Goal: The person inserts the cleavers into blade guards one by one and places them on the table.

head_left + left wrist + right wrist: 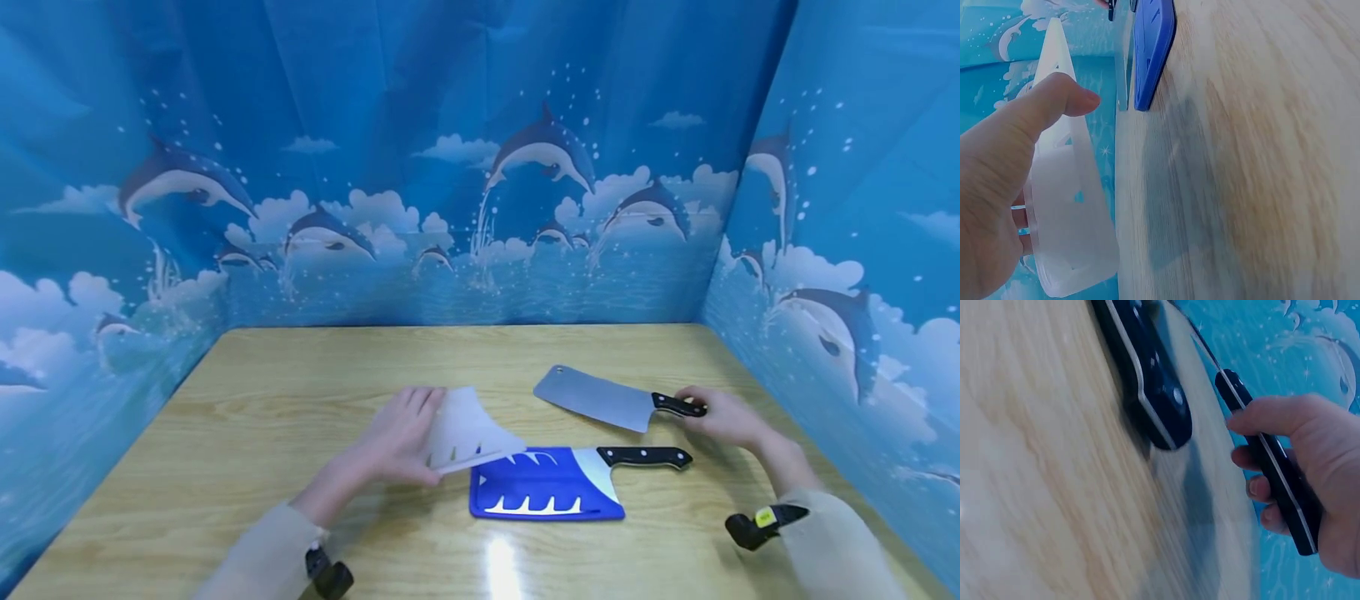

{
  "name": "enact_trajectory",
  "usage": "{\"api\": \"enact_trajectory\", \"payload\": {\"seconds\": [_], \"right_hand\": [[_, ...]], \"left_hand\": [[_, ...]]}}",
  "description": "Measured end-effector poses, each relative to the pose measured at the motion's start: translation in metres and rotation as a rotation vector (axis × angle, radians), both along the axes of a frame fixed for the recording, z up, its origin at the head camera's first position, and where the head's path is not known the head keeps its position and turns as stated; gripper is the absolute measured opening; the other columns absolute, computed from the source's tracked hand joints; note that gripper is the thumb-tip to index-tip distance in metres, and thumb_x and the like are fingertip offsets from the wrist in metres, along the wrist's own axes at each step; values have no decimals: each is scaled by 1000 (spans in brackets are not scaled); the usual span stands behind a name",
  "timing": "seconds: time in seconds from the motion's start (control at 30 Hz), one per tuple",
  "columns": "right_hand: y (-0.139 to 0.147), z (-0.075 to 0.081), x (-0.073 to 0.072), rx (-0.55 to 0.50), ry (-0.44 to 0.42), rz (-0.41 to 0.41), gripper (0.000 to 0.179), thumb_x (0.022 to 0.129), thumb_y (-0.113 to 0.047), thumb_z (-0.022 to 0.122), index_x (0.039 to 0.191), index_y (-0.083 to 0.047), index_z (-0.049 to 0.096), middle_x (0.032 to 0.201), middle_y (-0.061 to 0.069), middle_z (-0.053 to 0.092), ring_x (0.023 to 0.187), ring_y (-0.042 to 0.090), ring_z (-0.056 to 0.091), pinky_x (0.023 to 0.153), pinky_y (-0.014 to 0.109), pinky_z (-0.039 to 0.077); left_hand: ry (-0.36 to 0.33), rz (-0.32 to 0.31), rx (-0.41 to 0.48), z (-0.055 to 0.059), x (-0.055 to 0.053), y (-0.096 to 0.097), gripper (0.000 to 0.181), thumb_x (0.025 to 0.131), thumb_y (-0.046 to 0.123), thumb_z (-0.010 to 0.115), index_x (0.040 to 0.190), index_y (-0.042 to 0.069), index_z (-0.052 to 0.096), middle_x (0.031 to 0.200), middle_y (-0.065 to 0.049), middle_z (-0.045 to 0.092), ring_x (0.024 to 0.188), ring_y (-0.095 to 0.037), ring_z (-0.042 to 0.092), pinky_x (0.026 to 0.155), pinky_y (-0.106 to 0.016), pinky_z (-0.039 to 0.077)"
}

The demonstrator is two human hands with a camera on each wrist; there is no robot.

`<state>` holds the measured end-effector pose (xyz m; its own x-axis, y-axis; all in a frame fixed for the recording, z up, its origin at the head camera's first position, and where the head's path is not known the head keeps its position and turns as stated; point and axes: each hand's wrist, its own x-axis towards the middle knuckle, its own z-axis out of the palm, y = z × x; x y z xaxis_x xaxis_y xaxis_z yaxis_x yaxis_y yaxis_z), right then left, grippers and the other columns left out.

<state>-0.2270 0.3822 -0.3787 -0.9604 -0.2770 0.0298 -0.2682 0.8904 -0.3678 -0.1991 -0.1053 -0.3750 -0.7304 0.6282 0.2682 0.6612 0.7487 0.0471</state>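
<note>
My left hand (401, 435) grips a translucent white blade cover (468, 433), thumb on one face and fingers behind it, held above the table in the left wrist view. The right hand (723, 417) holds a cleaver (600, 396) by its black handle (1272, 465), fingers wrapped round it; the bare blade points left, raised off the tabletop. Between the hands lies a second knife with a black handle (643, 457), its blade mostly inside a blue blade cover (540, 492) with tooth-shaped cutouts. The white cover's lower right corner overlaps the blue cover's upper left in the head view.
The wood-grain table (315, 358) reaches back to a blue curtain (420, 283) printed with dolphins, which also lines both sides. A dark camera is strapped on each wrist, over or beside light sleeves (262, 550).
</note>
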Motion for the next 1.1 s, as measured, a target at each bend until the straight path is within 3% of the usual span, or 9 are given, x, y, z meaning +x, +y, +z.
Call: {"api": "enact_trajectory", "payload": {"seconds": [0.2, 0.3, 0.47, 0.63, 0.8, 0.93, 1.1], "right_hand": [[-10, 2, 4, -18, 45, -9, 50, 86, -32, 64, 123, 1, 56, 110, 26, 60, 94, 39, 58, 76, 52, 46], [-17, 4, 6, -84, 28, 13, 50, 87, -28, 63, 124, 4, 54, 102, 24, 62, 85, 35, 60, 71, 46, 49], [-30, 10, 11, -147, -40, 52, 44, 89, -23, 61, 122, 6, 53, 77, 6, 59, 61, 17, 55, 51, 27, 46], [-41, 17, 14, -140, 34, 87, 31, 88, -18, 62, 113, 1, 57, 82, 3, 58, 62, 12, 53, 52, 27, 44], [-52, 25, 16, -155, 30, 102, 40, 89, -27, 61, 119, 0, 57, 93, 9, 60, 59, 16, 53, 50, 27, 45], [-65, 29, 17, -108, 76, 114, 44, 88, -32, 62, 119, -1, 59, 103, 14, 63, 75, 20, 58, 60, 33, 48], [-76, 24, 16, -79, 144, 146, 41, 87, -31, 64, 116, -3, 62, 107, 13, 64, 89, 23, 60, 70, 38, 49]], "left_hand": [[0, 27, 20, -1, 1, -10, 111, 49, 50, 75, 135, -7, 34, 126, -20, 45, 113, -32, 42, 98, -44, 36], [0, 45, 18, -2, 2, -15, 112, 49, 50, 75, 136, -7, 34, 127, -20, 45, 114, -32, 42, 98, -44, 36], [5, 73, 7, -2, 2, -23, 110, 49, 49, 75, 135, -5, 35, 126, -19, 45, 113, -32, 43, 96, -44, 38], [-6, 80, -6, -1, -1, -31, 110, 50, 48, 75, 136, -7, 34, 127, -21, 45, 114, -34, 43, 97, -46, 37], [0, 62, -26, -2, -4, -37, 109, 49, 46, 73, 136, -6, 34, 127, -21, 45, 114, -34, 43, 98, -47, 35], [13, 24, -36, -2, -5, -38, 109, 49, 46, 75, 136, -6, 35, 127, -19, 46, 113, -33, 44, 97, -48, 36], [-25, 7, -81, -2, -4, -36, 113, 52, 49, 75, 140, -4, 30, 133, -19, 42, 119, -33, 40, 100, -50, 33]]}}
